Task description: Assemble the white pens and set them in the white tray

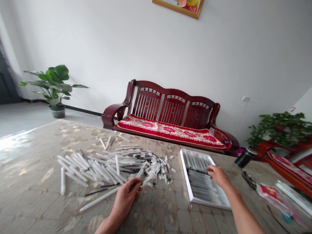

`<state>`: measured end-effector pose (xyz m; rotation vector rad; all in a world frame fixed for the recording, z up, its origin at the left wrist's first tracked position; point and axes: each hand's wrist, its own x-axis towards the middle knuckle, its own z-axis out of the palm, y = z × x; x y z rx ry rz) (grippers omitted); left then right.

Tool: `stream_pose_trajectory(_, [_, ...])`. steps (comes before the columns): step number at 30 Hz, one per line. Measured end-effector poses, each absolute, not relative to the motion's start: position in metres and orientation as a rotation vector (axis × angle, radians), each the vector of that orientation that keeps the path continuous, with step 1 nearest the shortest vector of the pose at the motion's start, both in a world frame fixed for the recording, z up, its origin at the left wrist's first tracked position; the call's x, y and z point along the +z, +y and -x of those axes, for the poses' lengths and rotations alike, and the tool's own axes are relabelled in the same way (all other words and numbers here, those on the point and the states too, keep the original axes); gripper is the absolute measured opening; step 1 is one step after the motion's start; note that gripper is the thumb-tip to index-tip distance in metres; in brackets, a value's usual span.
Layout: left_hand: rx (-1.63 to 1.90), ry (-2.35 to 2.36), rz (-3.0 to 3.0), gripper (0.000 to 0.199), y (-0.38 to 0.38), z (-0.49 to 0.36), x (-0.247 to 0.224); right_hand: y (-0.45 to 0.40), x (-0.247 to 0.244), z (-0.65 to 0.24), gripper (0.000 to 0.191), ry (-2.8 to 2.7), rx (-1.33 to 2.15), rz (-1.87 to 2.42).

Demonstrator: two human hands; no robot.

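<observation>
A loose pile of white pens or tubes [104, 165] covers the middle of the patterned table, with small clear caps [158, 165] heaped at its right end. My left hand [129, 191] is at the pile's front edge, fingers pinched together beside a whitish tube; what they grip is too small to make out. To the right stands a shallow white box [188, 185] holding rows of grey and dark pens [201, 183]. My right hand [218, 175] reaches over the box's right side, its fingertips closed at the dark row's end; whatever they hold is unclear.
A black cylinder [245, 157], a dark cable [249, 179], plastic packets [273, 198] and a long white box [294, 196] lie at the table's right. Behind the table are a red wooden bench [170, 104] and a potted plant [57, 87].
</observation>
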<state>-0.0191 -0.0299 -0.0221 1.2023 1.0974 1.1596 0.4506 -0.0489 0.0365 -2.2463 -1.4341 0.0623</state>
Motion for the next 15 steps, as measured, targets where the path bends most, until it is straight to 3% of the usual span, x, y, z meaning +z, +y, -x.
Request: stream_pose_trajectory(15, [1.310, 1.176, -1.204, 0.042, -0.027, 0.026, -0.024, -0.054, 0.022, -0.445, 0.025, -1.661, 0.160, 2.201])
